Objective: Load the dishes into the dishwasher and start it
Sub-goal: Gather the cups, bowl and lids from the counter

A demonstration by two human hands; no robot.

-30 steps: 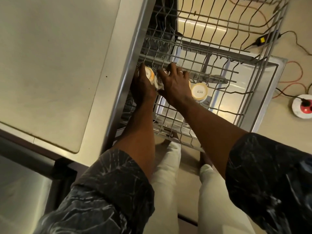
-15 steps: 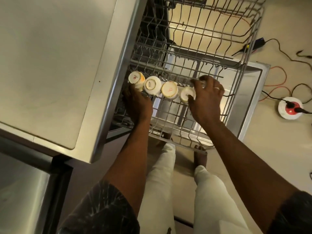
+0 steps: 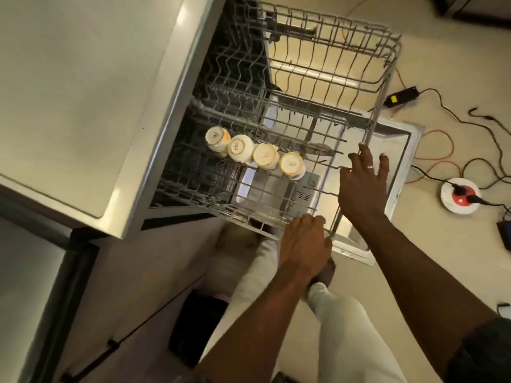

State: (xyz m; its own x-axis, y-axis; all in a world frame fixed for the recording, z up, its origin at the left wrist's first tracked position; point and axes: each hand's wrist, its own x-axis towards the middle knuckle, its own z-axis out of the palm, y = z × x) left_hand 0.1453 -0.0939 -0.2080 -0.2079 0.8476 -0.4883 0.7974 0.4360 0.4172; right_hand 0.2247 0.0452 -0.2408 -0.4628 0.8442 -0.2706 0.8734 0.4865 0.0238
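**Cups racked, both grips off them**

Head view: four cups [image 3: 254, 154] stand upside down in a row at the left of the pulled-out dishwasher rack [image 3: 243, 219], bases up, each touching its neighbour. The left grip [image 3: 304, 244] lies on the rack's front rail, fingers bent over the wire; whether they clasp it cannot be told. The right grip [image 3: 362, 186] is spread flat, fingers straight, over the rack's right side. Both are well apart from the cups.

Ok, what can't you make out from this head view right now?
All in the head view:
- Print on the cups' bases: too small, blurred.
- Left hand fingertips: hidden by its knuckles, so grip on the upper rack is unclear.
- Most of the dishwasher interior: under the countertop.
- The start controls: outside the frame.
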